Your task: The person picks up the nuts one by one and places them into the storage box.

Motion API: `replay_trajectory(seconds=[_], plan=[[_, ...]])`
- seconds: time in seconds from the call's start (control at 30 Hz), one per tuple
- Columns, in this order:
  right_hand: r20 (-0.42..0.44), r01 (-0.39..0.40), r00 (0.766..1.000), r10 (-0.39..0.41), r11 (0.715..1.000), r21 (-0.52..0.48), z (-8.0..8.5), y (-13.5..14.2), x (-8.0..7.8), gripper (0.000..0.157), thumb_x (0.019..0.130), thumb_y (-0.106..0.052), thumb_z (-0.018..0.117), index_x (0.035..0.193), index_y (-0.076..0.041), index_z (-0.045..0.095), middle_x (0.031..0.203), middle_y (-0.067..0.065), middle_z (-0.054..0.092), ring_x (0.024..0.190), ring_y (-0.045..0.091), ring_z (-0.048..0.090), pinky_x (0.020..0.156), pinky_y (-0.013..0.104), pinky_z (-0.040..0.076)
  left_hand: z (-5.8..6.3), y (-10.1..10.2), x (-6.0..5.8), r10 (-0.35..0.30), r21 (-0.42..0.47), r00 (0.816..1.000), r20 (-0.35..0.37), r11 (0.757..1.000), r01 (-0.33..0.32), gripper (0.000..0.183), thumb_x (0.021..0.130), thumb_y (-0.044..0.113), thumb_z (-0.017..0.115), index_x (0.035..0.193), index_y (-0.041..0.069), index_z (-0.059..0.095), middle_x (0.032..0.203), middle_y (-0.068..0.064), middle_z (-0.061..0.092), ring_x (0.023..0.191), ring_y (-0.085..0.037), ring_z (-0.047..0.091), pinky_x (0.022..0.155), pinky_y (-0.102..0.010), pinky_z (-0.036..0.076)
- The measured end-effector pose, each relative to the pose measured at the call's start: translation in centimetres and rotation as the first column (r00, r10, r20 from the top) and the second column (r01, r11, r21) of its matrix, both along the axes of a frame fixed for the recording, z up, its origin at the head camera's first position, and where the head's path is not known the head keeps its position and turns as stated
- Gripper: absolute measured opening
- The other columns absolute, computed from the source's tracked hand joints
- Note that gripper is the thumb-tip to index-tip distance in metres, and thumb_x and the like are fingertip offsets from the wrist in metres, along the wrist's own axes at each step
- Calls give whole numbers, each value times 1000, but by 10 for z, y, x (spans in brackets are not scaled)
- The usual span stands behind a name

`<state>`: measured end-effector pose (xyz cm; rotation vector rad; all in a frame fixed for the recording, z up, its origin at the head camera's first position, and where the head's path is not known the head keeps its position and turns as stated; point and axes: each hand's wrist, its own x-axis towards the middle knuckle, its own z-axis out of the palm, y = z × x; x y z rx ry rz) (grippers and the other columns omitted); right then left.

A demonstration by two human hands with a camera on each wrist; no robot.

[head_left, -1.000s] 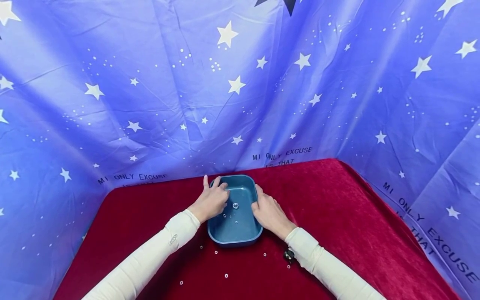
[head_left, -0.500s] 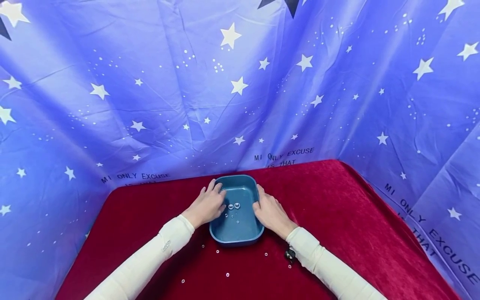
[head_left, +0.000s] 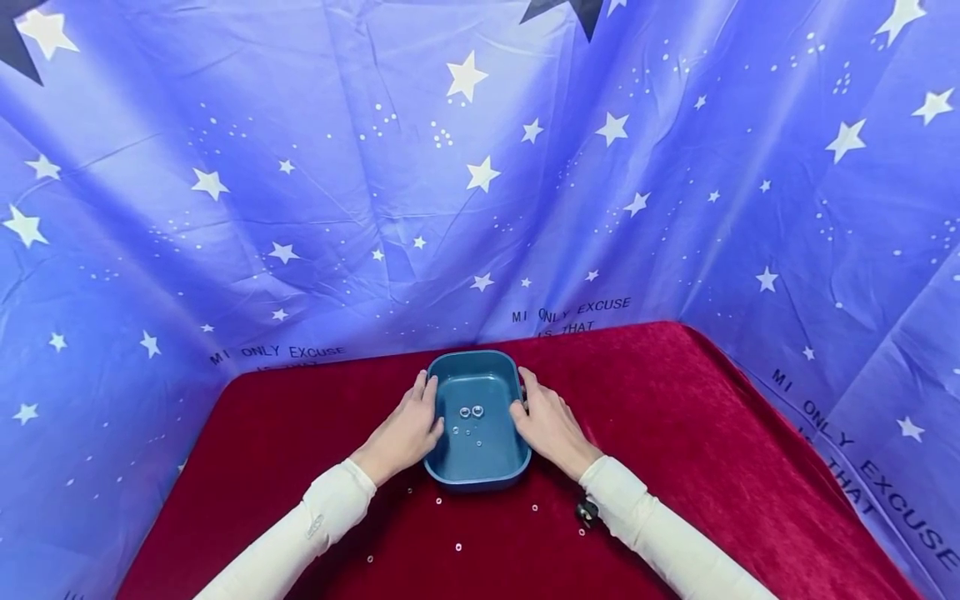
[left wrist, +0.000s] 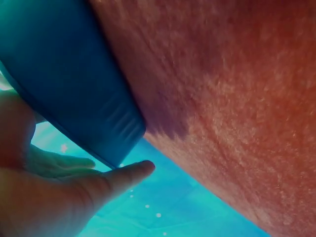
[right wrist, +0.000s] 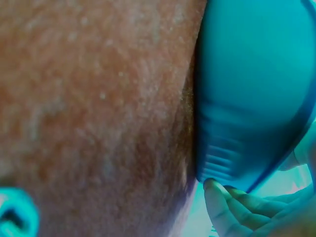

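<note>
A blue rectangular plastic bin [head_left: 483, 467] with rounded corners sits on the red cloth. Inside lie two larger shiny nuts [head_left: 477, 412], side by side, and a few much smaller ring-shaped pieces [head_left: 479, 443]. My left hand [head_left: 401, 429] holds the bin's left side, thumb at the rim and fingers along the outer wall. On the opposite side, my right hand [head_left: 551, 423] grips the right wall, its thumb over the rim. In the right wrist view, fingertips [right wrist: 210, 183] press the ribbed lower corner of the bin. The left wrist view shows a finger [left wrist: 131, 175] reaching past the bin's corner.
Several small white rings [head_left: 459, 547] lie scattered on the red cloth [head_left: 675, 467] in front of the bin. A blue curtain [head_left: 420, 208] with white stars hangs behind and along both sides of the table.
My left hand has drawn back from over the bin's inside to its left side. Two larger nuts now show in the bin, where one showed before. The right hand keeps its hold.
</note>
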<state>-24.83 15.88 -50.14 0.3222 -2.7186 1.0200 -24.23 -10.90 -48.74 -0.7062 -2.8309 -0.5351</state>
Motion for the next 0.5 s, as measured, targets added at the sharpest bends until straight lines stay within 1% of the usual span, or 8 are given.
replay_trajectory(seconds=[0.07, 0.13, 0.17, 0.23, 0.37, 0.5], plan=[[-11, 5, 1000, -5, 1000, -7, 1, 2, 1, 66, 101, -16, 60, 164, -1, 45, 129, 16, 76, 99, 23, 78, 91, 52, 62, 4, 2, 6, 27, -44, 1000, 11, 999, -26, 66, 106, 10, 69, 156, -21, 41, 162, -46, 37, 148, -56, 49, 120, -56, 45], [-18, 7, 1000, -8, 1000, -12, 1, 4, 3, 66, 101, -16, 60, 163, -2, 45, 129, 14, 76, 98, 22, 78, 90, 51, 62, 4, 2, 9, 39, -71, 999, 12, 997, -38, 64, 107, 13, 69, 155, -21, 43, 162, -45, 39, 149, -55, 49, 121, -56, 44], [-20, 8, 1000, -8, 1000, -12, 1, 5, 4, 65, 101, -16, 60, 163, -2, 46, 128, 14, 76, 97, 21, 78, 89, 51, 62, 4, 2, 10, 44, -80, 999, 19, 996, -43, 64, 108, 14, 68, 155, -21, 43, 162, -45, 40, 150, -55, 48, 122, -56, 43], [-27, 8, 1000, -9, 1000, -9, 1, 7, 6, 65, 101, -15, 61, 163, -2, 46, 128, 13, 76, 97, 20, 78, 88, 51, 62, 3, 1, 11, 52, -68, 998, 32, 996, -50, 65, 108, 15, 69, 155, -22, 43, 161, -44, 43, 149, -55, 49, 122, -58, 43], [-40, 7, 999, -7, 1000, 0, 3, 11, 12, 64, 101, -15, 61, 162, -2, 47, 128, 14, 76, 97, 20, 77, 88, 51, 62, -1, 0, 13, 60, 30, 993, 101, 998, -64, 69, 108, 13, 67, 158, -22, 35, 161, -41, 46, 150, -51, 50, 122, -57, 43], [-53, 8, 999, -8, 1000, 0, 5, 17, 18, 63, 100, -13, 61, 161, -1, 49, 128, 15, 76, 97, 20, 75, 90, 51, 61, -3, 0, 15, 54, 156, 981, 184, 984, -83, 73, 108, 8, 65, 162, -21, 27, 163, -37, 46, 148, -45, 53, 117, -55, 48]])
